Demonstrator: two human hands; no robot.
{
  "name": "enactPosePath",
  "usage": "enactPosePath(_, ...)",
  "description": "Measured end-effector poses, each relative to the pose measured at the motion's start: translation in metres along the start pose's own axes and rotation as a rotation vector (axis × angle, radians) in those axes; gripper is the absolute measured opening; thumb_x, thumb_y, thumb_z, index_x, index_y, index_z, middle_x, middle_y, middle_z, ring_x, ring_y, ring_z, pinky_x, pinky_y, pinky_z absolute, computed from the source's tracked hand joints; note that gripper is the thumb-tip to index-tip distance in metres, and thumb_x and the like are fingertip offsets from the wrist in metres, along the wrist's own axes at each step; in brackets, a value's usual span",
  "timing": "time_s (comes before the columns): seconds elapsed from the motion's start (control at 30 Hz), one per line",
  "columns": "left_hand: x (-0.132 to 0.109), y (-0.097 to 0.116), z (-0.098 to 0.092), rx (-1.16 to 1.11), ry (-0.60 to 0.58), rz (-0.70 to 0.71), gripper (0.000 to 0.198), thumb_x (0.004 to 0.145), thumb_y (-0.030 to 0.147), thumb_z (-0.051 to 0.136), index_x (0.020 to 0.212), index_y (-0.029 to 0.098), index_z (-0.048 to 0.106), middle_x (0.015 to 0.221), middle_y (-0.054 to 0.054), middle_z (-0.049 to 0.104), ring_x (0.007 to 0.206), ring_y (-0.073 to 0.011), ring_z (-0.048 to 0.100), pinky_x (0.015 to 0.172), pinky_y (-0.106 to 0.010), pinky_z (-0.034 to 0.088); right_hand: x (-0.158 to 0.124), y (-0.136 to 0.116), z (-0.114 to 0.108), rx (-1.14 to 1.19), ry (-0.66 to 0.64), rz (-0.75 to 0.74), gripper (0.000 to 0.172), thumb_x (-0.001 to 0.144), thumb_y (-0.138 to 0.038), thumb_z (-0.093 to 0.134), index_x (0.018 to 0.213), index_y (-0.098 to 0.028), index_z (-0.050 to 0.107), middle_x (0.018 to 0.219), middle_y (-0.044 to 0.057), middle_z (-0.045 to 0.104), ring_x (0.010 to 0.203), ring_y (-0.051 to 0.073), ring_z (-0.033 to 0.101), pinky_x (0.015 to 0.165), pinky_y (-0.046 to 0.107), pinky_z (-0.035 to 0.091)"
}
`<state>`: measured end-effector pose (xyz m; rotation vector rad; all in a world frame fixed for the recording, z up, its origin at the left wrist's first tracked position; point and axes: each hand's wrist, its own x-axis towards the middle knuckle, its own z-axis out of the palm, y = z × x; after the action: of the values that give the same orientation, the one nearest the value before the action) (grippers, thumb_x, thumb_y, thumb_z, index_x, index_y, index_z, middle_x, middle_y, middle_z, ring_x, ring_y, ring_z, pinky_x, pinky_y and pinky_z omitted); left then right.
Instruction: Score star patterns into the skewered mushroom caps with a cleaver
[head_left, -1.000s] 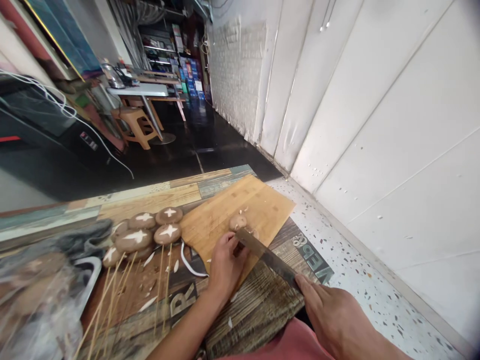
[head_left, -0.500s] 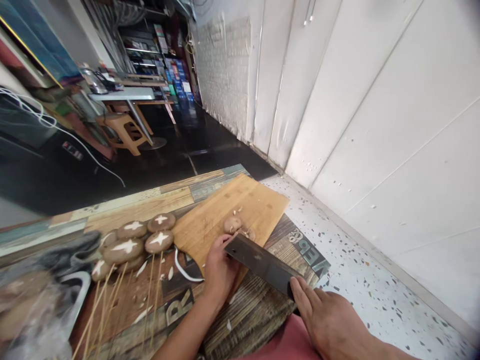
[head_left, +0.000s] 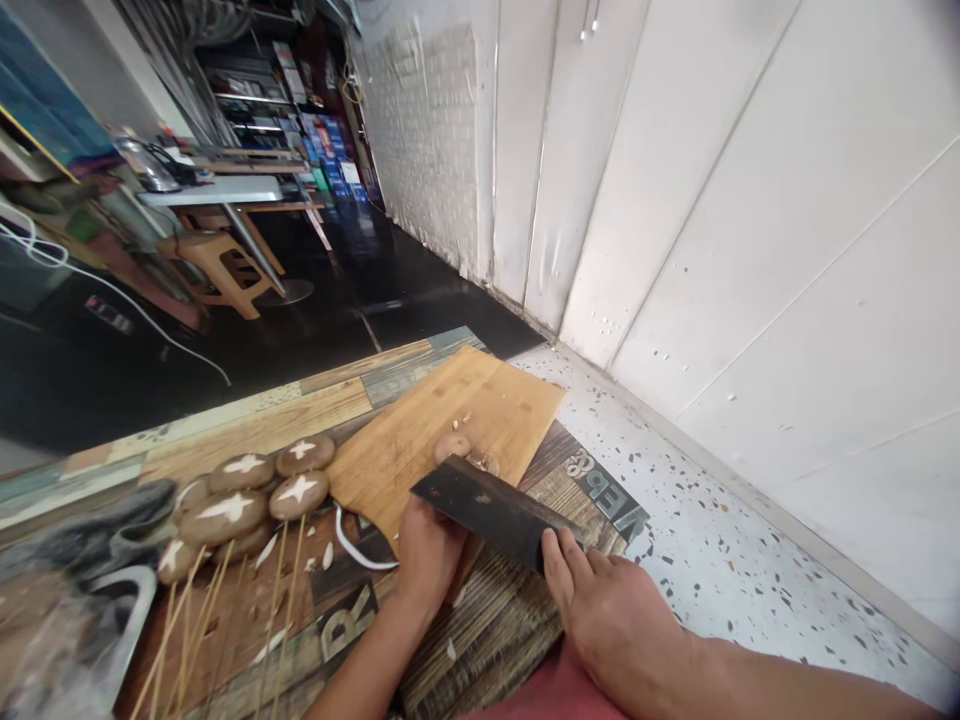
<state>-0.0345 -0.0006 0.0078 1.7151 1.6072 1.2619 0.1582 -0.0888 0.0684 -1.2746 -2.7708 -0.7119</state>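
Note:
My right hand (head_left: 611,600) is closed round the handle end of a dark cleaver (head_left: 484,510). Its broad blade slants up and left over the near part of a wooden cutting board (head_left: 457,385). My left hand (head_left: 429,555) is curled under the blade's left end, fingertips hidden; what it holds, if anything, does not show. Just beyond the blade, a pale brown mushroom (head_left: 452,446) lies on the board, with mushroom pieces (head_left: 486,463) at the blade's edge. Left of the board lie several brown mushrooms (head_left: 229,510) with white star-shaped cuts in their caps, and thin wooden skewers (head_left: 195,630).
A metal tray (head_left: 139,610) and clear plastic bag (head_left: 45,640) sit at the lower left, beside dark grey cloth (head_left: 90,525). A white cord loop (head_left: 352,545) hangs at the board's corner. Beyond are a stool (head_left: 217,270) and a white wall (head_left: 750,220).
The view has shifted slightly, moving the scene left in the picture. The cleaver blade has turned flatter and covers more of my left hand's fingers.

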Motion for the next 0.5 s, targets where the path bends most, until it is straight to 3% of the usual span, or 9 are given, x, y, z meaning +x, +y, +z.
enactPosePath(0.07, 0.0, -0.001, 0.002, 0.005, -0.003, 0.002, 0.017, 0.075, 0.028, 0.056, 0.077, 0.018, 0.07, 0.081, -0.006, 0.069, 0.076, -0.0225, 0.065, 0.069, -0.033, 0.053, -0.005, 0.008, -0.007, 0.153, 0.025, 0.028, 0.046, 0.067, 0.001, 0.045, 0.111, 0.006, 0.058, 0.093, 0.027, 0.071, 0.062, 0.029, 0.069, 0.047, 0.035, 0.056)
enactPosePath(0.13, -0.001, -0.003, 0.004, 0.011, -0.001, 0.028, 0.023, 0.078, 0.035, 0.059, 0.087, 0.019, 0.072, 0.088, -0.006, 0.068, 0.082, -0.0214, 0.064, 0.074, -0.033, 0.053, -0.012, 0.024, -0.015, 0.426, -0.005, 0.131, 0.035, 0.08, -0.002, 0.037, 0.108, -0.002, 0.058, 0.08, 0.018, 0.072, 0.055, 0.022, 0.065, 0.047, 0.03, 0.052)
enactPosePath(0.23, -0.002, -0.009, 0.008, 0.029, 0.023, 0.041, 0.03, 0.08, 0.039, 0.061, 0.101, 0.02, 0.071, 0.094, -0.006, 0.066, 0.084, -0.0192, 0.063, 0.078, -0.033, 0.052, -0.016, 0.054, -0.019, 0.928, -0.189, 0.455, 0.023, 0.097, -0.024, 0.033, 0.083, -0.019, 0.051, 0.054, 0.001, 0.06, 0.04, 0.012, 0.052, 0.041, 0.024, 0.042)
enactPosePath(0.33, -0.004, -0.013, 0.01, 0.053, 0.032, 0.049, 0.031, 0.081, 0.037, 0.062, 0.106, 0.02, 0.07, 0.098, -0.006, 0.065, 0.088, -0.0186, 0.062, 0.081, -0.033, 0.052, -0.014, 0.079, -0.009, 1.324, -0.365, 0.638, 0.029, 0.096, -0.038, 0.04, 0.072, -0.023, 0.039, 0.04, -0.006, 0.05, 0.036, 0.009, 0.046, 0.04, 0.021, 0.038)
enactPosePath(0.5, -0.005, -0.018, 0.011, 0.079, 0.042, 0.079, 0.034, 0.082, 0.039, 0.063, 0.109, 0.019, 0.069, 0.101, -0.007, 0.065, 0.09, -0.0189, 0.063, 0.083, -0.034, 0.052, -0.013, 0.093, 0.021, 1.629, -0.459, 0.676, 0.028, 0.093, -0.036, 0.047, 0.07, -0.022, 0.04, 0.036, -0.008, 0.05, 0.031, 0.006, 0.04, 0.037, 0.018, 0.032)
